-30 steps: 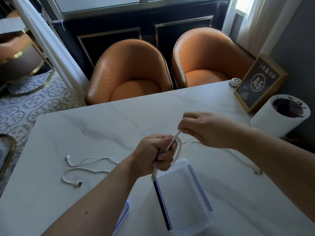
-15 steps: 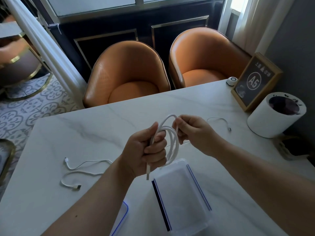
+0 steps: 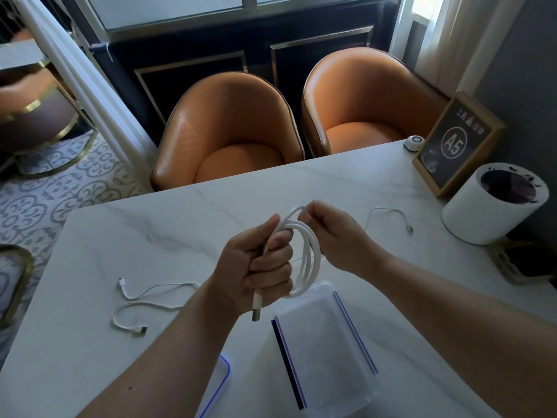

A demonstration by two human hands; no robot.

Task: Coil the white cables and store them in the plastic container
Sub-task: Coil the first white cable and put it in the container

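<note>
My left hand point(image 3: 260, 268) is clenched around a white cable point(image 3: 312, 254) wound into several loops, its USB plug sticking out below the fist. My right hand point(image 3: 334, 236) pinches the top of the same coil. The cable's loose tail point(image 3: 391, 213) trails across the marble table to the right. The coil hangs just above the far end of an open clear plastic container point(image 3: 325, 348). A second white cable point(image 3: 141, 300) lies uncoiled on the table to the left.
The container's blue-edged lid point(image 3: 221, 384) lies by my left forearm. A white cylindrical bin point(image 3: 488, 206), a framed A5 sign point(image 3: 455, 143) and a small white round device point(image 3: 413, 143) stand at the table's right. Two orange chairs point(image 3: 229, 131) face the far edge.
The cable has gone from one stretched strand to several loops in my left hand. My right hand came in from the right to the coil's top, and the tail shortened.
</note>
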